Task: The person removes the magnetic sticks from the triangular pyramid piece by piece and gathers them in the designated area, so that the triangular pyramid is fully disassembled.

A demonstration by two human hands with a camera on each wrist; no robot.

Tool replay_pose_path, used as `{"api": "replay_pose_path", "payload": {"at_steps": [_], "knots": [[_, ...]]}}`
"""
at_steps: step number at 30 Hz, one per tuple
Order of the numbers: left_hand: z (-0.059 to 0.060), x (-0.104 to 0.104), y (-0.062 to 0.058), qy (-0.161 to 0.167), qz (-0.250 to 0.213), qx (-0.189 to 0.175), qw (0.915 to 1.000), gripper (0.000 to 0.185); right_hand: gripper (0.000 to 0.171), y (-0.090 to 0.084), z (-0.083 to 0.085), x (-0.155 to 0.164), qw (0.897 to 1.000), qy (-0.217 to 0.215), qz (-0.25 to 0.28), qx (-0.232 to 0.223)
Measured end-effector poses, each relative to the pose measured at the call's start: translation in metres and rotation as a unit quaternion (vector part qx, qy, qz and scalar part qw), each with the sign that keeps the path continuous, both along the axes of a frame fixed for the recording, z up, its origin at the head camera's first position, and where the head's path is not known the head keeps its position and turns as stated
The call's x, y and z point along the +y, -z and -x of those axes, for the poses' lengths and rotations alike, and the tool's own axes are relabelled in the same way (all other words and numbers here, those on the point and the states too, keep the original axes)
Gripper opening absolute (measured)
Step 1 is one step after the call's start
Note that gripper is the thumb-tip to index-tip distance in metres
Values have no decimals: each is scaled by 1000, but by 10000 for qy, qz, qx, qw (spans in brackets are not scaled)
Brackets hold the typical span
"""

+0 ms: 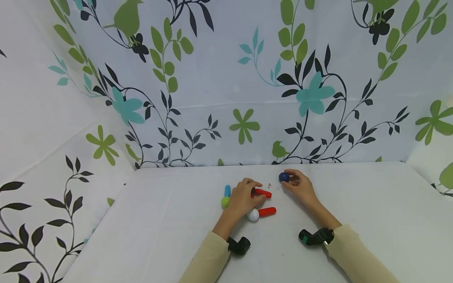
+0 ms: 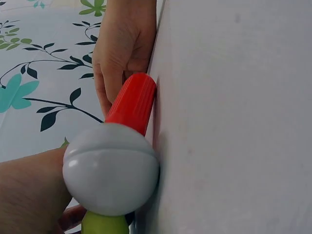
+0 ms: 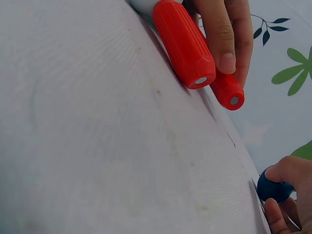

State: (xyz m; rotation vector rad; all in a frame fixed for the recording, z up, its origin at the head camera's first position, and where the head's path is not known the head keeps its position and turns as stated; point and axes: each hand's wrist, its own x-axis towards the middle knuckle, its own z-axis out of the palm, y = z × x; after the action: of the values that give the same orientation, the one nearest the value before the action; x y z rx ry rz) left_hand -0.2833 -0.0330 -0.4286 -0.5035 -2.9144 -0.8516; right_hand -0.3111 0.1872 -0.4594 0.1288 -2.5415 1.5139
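My left hand (image 1: 242,198) grips a red rod (image 1: 262,193) with thumb and fingers; the rod's left part is hidden under the hand. Just below lies a second red rod (image 1: 267,212), joined end-on to a white ball (image 1: 253,215). This rod (image 3: 183,44) is ridged and has a metal disc at its tip in the right wrist view. Farther right, my right hand (image 1: 301,188) pinches a dark blue ball (image 1: 284,177) at the table surface. Left of my left hand, a green ball (image 1: 225,202) touches a blue rod (image 1: 227,191).
A white cloth covers the table (image 1: 159,228), whose back edge meets a hanging curtain (image 1: 219,78) printed with leaves and birds. Small dark specks (image 1: 269,185) mark the cloth between the hands. Each wrist wears a black camera (image 1: 239,246).
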Motion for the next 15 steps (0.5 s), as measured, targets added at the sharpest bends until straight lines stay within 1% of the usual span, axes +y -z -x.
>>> {"api": "replay_pose_path", "payload": {"at_steps": [4,7,9,15], "knots": [[2,-5,-1,30,-30,-6,10000,38,47,-1,-1,-1,10000,19,10,33],[4,-9,-1,45,-6,113,9999,37,47,-1,-1,-1,10000,13,44,76],[4,-11,-1,54,-74,146,9999,36,47,-1,-2,-1,9998,-32,127,138],[2,-13,-1,101,-121,214,9996,26,48,3,-5,-1,9989,-179,326,273]]}}
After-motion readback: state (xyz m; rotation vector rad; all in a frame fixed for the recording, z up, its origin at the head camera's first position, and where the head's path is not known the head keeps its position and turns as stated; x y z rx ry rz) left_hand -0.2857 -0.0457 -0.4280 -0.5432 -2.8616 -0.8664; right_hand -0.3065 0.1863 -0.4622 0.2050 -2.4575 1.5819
